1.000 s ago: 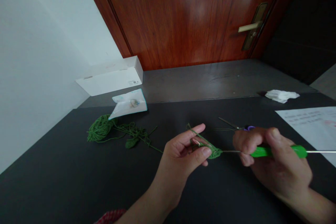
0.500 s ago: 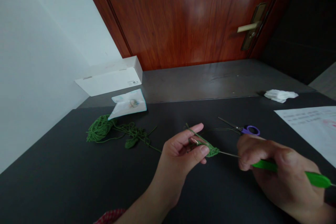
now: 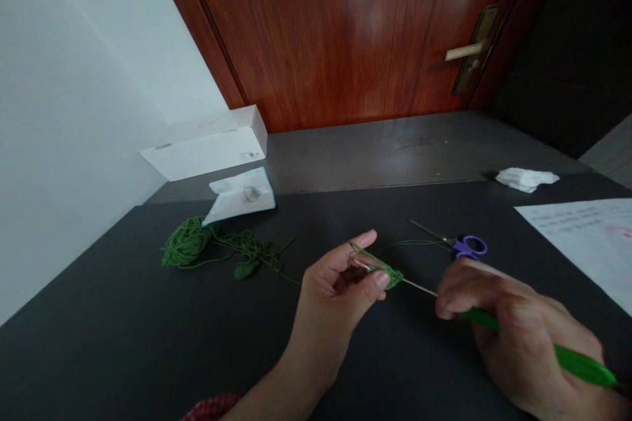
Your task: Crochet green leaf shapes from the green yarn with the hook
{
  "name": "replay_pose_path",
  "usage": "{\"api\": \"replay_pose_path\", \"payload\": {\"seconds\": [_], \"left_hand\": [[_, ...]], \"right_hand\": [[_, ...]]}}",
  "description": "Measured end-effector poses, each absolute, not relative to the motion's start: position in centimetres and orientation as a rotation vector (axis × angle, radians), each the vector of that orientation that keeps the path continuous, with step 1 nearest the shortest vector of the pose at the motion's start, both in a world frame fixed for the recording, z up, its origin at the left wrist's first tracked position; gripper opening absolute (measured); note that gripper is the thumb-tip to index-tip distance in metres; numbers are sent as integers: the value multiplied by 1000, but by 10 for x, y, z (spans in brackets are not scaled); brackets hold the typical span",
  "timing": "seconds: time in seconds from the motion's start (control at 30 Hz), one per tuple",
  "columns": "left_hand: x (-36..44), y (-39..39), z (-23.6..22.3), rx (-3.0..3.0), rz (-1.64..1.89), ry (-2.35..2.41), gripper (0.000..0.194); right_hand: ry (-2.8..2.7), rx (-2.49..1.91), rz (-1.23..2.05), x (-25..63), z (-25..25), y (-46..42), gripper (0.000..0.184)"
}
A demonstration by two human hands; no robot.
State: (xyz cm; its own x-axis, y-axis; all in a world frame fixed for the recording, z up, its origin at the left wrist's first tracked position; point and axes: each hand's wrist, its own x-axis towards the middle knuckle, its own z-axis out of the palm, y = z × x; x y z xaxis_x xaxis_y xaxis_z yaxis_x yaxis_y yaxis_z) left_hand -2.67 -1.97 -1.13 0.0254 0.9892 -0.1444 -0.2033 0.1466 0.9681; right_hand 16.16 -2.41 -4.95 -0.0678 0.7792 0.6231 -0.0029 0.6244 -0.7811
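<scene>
My left hand point(image 3: 340, 283) pinches a small piece of green crochet work point(image 3: 394, 277) between thumb and fingers, with a strand of yarn looped over the raised index finger. Closed around the green handle of a crochet hook point(image 3: 582, 363) is my right hand point(image 3: 523, 329). The hook's thin metal shaft reaches left into the crochet work, where its tip is hidden. A ball of green yarn point(image 3: 186, 243) lies to the left, beside a loose tangle of yarn point(image 3: 251, 247) from which a strand runs to my left hand.
Scissors with purple handles point(image 3: 469, 247) lie just beyond my right hand. A white packet point(image 3: 241, 194) and a long white box point(image 3: 212, 148) stand at the back left. At the right are a crumpled white tissue point(image 3: 526, 178) and a printed sheet point(image 3: 587, 237). Behind the table is a wooden door point(image 3: 320, 33).
Both hands have shifted slightly left with the crochet work and the hook. The hook's handle now tilts a little more downward to the right. Both grips stay the same.
</scene>
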Motion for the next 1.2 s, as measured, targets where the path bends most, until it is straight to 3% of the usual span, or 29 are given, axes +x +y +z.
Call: {"api": "replay_pose_path", "payload": {"seconds": [0.23,0.43,0.8,1.0,1.1,1.2], "left_hand": [[-25,-23,-14,1095,1239,1212,39],[-28,-24,-21,1274,1279,1283,3],[-28,-27,-31,1490,1391,1384,9],[-24,-32,-29,1602,1411,1347,24],[-24,-31,-23,1465,1351,1341,7],[-25,-28,-19,1203,1325,1224,13]], "right_hand": [[-1663,-624,631,154,-48,-23,31],[-1666,-632,679,147,-47,-28,32],[-1303,-707,963,128,-48,-33,39],[-1224,-707,1080,123,-51,-34,40],[-1310,-708,1013,126,-52,-34,38],[-1606,-669,812,132,-52,-33,35]]}}
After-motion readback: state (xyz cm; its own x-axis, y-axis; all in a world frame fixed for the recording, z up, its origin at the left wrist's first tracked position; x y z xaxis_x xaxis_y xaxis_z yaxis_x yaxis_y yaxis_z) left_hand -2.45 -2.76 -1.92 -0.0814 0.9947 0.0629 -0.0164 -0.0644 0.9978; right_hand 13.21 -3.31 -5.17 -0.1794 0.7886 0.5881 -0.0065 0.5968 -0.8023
